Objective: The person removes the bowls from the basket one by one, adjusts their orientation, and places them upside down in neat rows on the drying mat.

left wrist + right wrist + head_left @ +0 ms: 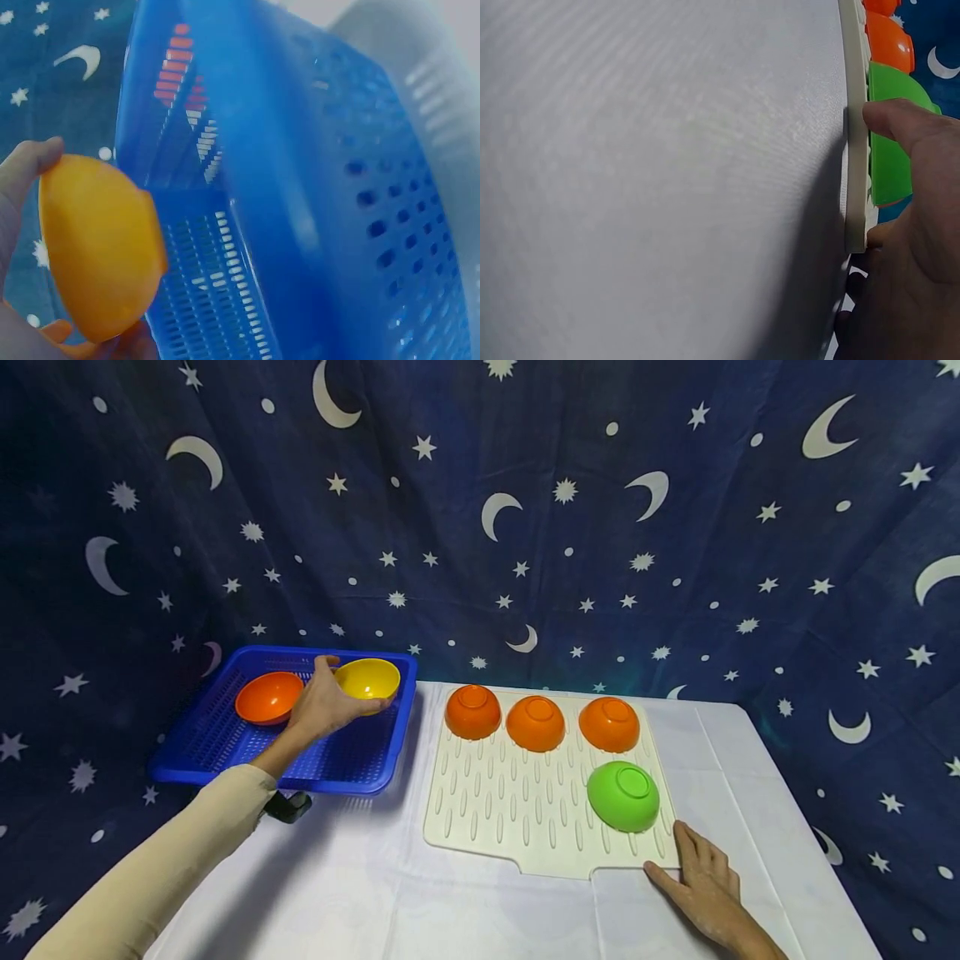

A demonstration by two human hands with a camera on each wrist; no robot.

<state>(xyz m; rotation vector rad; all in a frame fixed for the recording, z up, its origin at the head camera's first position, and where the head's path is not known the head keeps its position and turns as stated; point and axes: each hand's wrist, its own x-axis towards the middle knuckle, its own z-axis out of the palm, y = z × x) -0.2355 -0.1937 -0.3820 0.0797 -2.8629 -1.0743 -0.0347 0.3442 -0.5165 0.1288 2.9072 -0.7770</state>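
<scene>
In the head view my left hand [327,700] grips a yellow bowl [367,680] by its rim, thumb and fingers on opposite sides. The bowl is over the right part of a blue perforated basket [405,727], its opening facing up. Beside the hand, an orange bowl [268,697] lies in the basket. My right hand [708,885] rests at the near right corner of a cream draining board [495,827], thumb at the front edge and fingers along the right side. Close to it, a green bowl [624,796] sits upside down on the board.
Three upside-down orange bowls [536,723] form a row along the board's back. Basket and board stand on a white cloth-covered table [420,910]. Behind the table hangs a dark blue curtain [450,527] with moons and stars.
</scene>
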